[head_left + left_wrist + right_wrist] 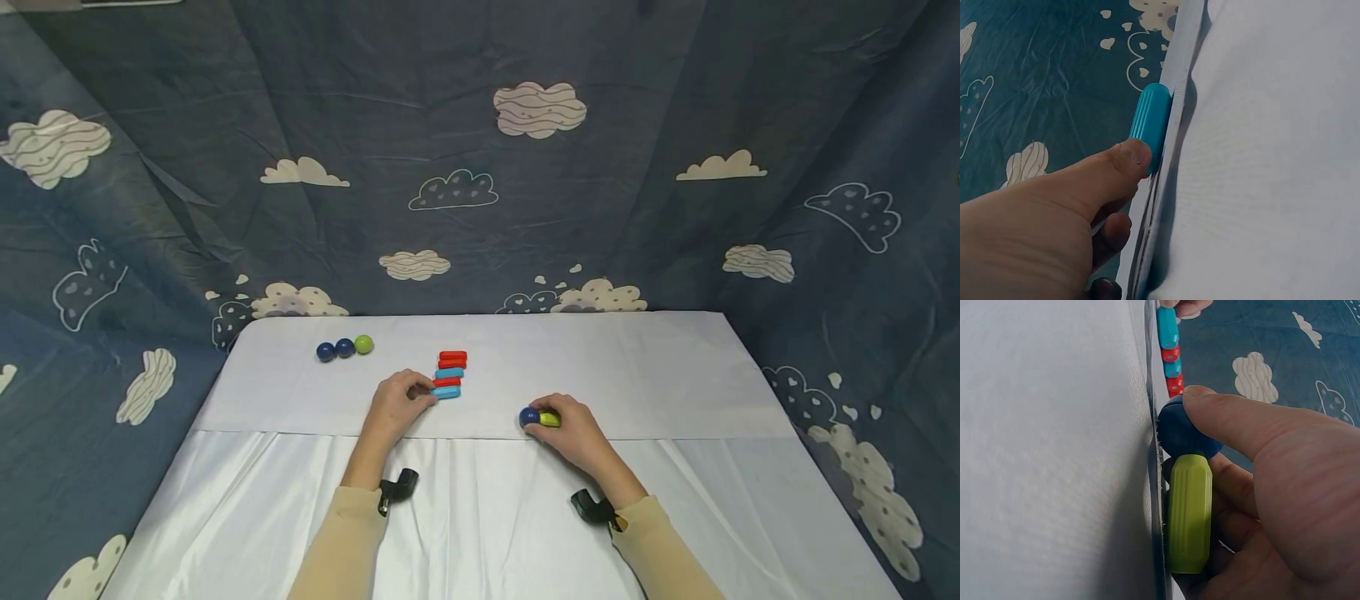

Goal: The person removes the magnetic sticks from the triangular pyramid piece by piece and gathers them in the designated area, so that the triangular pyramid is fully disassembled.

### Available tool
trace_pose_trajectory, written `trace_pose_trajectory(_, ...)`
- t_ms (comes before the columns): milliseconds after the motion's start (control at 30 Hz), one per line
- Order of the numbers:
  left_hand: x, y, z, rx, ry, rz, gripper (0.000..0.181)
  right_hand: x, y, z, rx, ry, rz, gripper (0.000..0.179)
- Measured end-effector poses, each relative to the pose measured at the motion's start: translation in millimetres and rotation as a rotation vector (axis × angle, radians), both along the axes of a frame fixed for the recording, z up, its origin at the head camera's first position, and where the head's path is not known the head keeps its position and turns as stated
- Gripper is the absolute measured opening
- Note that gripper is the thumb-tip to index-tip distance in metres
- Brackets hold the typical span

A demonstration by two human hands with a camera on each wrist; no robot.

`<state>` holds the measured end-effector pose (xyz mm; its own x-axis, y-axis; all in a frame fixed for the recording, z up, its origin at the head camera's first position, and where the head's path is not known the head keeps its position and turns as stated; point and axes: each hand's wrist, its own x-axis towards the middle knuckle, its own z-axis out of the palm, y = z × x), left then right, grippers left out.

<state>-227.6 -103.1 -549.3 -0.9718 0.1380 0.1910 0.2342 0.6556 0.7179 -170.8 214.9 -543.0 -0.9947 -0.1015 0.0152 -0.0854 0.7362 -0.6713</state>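
My left hand [397, 407] pinches the end of the nearest light blue rod [448, 392]. In the left wrist view, the thumb lies on this ridged rod [1152, 115]. Behind it, several red and light blue rods lie side by side in a row, the farthest being a red rod [453, 355]. To the right, my right hand [576, 433] holds a dark blue ball [528, 417] between thumb and fingers. A yellow-green rod [1190, 515] touches the ball, end on, and lies along the fingers. Whether ball and rod are joined cannot be told.
Two dark blue balls [344, 347] and a green ball [363, 344] stand in a line at the back left of the white table [637, 367]. A dark cloud-print cloth [600, 233] hangs behind and at both sides. Each wrist wears a black camera [592, 507].
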Motion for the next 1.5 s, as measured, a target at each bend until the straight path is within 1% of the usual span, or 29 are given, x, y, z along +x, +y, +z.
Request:
trace_pose_trajectory(67, -0.4, 0.1, -0.4, 0.012, 0.003, 0.010, 0.015, 0.1, 0, -0.1, 0.000, -0.001, 0.000, 0.039)
trace_pose_trajectory(200, -0.3, 0.1, -0.3, 0.038, 0.029, 0.008, 0.016, 0.0, -1, -0.5, 0.001, -0.004, -0.002, 0.040)
trace_pose_trajectory(267, 0.3, 0.5, -0.4, 0.055, 0.058, 0.000, 0.015, 0.2, -1, -0.5, 0.002, -0.002, -0.001, 0.040)
trace_pose_trajectory(333, 1.2, 2.1, -0.1, 0.092, 0.106, -0.016, 0.014, 0.5, -1, -0.7, 0.000, 0.001, 0.003, 0.039)
trace_pose_trajectory(400, 2.3, 5.3, -0.2, 0.138, 0.171, -0.043, 0.014, 0.5, 0, -0.9, -0.008, 0.003, 0.006, 0.040)
trace_pose_trajectory(467, 3.8, 10.6, -0.3, 0.199, 0.237, -0.090, 0.014, 0.6, 0, -1.2, -0.017, 0.010, 0.010, 0.038)
trace_pose_trajectory(533, 5.4, 17.6, -1.7, 0.246, 0.282, -0.144, 0.013, 0.4, 1, -1.4, -0.035, 0.013, 0.007, 0.037)
trace_pose_trajectory(567, 6.5, 21.4, -2.5, 0.263, 0.291, -0.175, 0.014, 0.3, 1, -1.6, -0.041, 0.017, 0.007, 0.036)
trace_pose_trajectory(633, 9.4, 29.3, -3.8, 0.287, 0.279, -0.235, 0.017, 0.4, 1, -1.4, -0.053, 0.022, 0.006, 0.034)
trace_pose_trajectory(700, 12.4, 36.9, -5.4, 0.288, 0.245, -0.283, 0.020, 0.6, 0, -1.0, -0.061, 0.023, 0.006, 0.033)
trace_pose_trajectory(767, 15.8, 43.6, -6.0, 0.279, 0.190, -0.323, 0.024, 0.9, -2, -1.0, -0.060, 0.020, 0.015, 0.032)
trace_pose_trajectory(867, 19.6, 51.9, -7.3, 0.261, 0.110, -0.380, 0.030, 1.5, -5, -2.1, -0.066, 0.016, 0.049, 0.033)
trace_pose_trajectory(1000, 22.4, 59.6, -8.0, 0.231, 0.027, -0.444, 0.037, 2.9, -9, -3.0, -0.129, -0.022, 0.108, 0.036)
trace_pose_trajectory(1067, 22.7, 61.6, -8.0, 0.220, 0.002, -0.461, 0.039, 3.1, -11, -3.6, -0.172, -0.040, 0.122, 0.039)
trace_pose_trajectory(1200, 23.4, 63.3, -7.5, 0.201, -0.044, -0.460, 0.040, 3.5, -15, -5.7, -0.255, -0.052, 0.124, 0.039)
trace_pose_trajectory(1333, 24.1, 64.6, -8.0, 0.173, -0.060, -0.464, 0.035, 3.6, -18, -9.1, -0.288, -0.051, 0.123, 0.033)
trace_pose_trajectory(1433, 25.1, 65.2, -7.3, 0.168, -0.068, -0.464, 0.034, 3.7, -18, -10.2, -0.302, -0.055, 0.123, 0.029)
trace_pose_trajectory(1500, 26.1, 64.7, -6.4, 0.173, -0.076, -0.451, 0.033, 3.3, -17, -10.6, -0.318, -0.072, 0.123, 0.027)
